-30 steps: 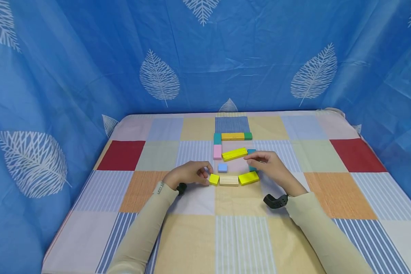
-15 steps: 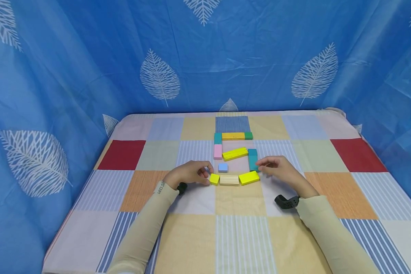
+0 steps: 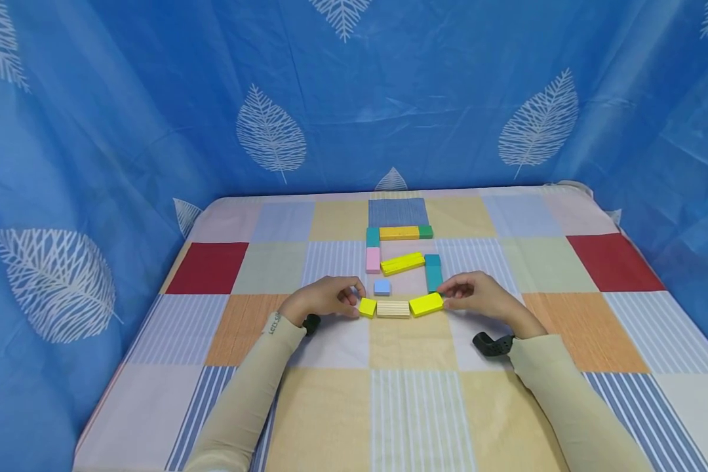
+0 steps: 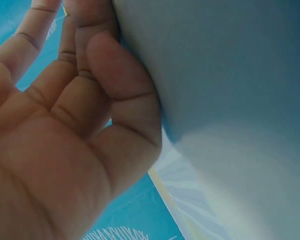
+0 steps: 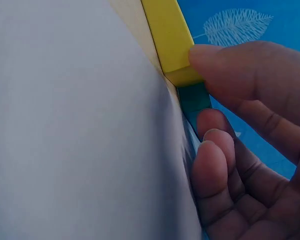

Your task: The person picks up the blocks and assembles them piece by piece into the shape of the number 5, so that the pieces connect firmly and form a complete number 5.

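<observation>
Coloured blocks lie on the patchwork cloth. My left hand [image 3: 326, 298], fingers loosely bent, rests at the left end of the front row, by a small yellow block [image 3: 368, 307]. Right of that come a pale ribbed block [image 3: 393, 309] and a longer yellow block [image 3: 426, 305]. My right hand [image 3: 480, 298] is at this row's right end; in the right wrist view its thumb [image 5: 240, 65] touches the yellow block's end, and the other fingers curl near a teal block [image 3: 433, 278]. Only the left palm and bent fingers [image 4: 80, 105] show clearly in the left wrist view.
Behind the row lie a light blue block [image 3: 381, 286], a slanted yellow block [image 3: 402, 263], a pink block [image 3: 373, 260], a teal block [image 3: 372, 236], an orange block [image 3: 398, 233] and a green block [image 3: 425, 232]. A blue curtain [image 3: 389, 98] hangs behind the table.
My right hand has drawn back from over the teal blocks, outward to the right and nearer, to the end of the yellow block. The left hand stays in place.
</observation>
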### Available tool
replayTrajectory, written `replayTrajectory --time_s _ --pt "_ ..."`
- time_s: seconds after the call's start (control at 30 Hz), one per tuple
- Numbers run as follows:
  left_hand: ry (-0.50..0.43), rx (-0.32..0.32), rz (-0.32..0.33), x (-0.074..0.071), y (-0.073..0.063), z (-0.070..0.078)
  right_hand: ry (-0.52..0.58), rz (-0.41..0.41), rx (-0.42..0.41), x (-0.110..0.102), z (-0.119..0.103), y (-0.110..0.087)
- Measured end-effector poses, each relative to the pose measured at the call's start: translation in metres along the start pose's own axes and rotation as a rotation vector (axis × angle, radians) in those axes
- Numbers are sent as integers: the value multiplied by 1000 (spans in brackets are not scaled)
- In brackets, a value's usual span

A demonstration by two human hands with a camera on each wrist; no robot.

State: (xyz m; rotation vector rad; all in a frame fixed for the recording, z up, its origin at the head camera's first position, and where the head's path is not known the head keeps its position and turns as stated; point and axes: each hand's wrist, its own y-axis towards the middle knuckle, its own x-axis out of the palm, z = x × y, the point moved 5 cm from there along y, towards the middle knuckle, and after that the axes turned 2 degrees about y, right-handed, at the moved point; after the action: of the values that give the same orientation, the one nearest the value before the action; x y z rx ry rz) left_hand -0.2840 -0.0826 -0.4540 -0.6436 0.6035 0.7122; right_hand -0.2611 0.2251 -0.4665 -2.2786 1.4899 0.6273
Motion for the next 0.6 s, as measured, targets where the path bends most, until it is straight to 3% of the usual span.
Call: replayTrajectory --time_s 0.37,0.5,0.6 --pt "-11 13 -16 -1 -1 -3 -64 22 -11 2 0 -1" --pt "-3 60 -22 -3 -2 -3 -67 28 -17 2 2 -2" --pt "11 83 13 -7 -3 -1 -63 29 -29 2 2 -2"
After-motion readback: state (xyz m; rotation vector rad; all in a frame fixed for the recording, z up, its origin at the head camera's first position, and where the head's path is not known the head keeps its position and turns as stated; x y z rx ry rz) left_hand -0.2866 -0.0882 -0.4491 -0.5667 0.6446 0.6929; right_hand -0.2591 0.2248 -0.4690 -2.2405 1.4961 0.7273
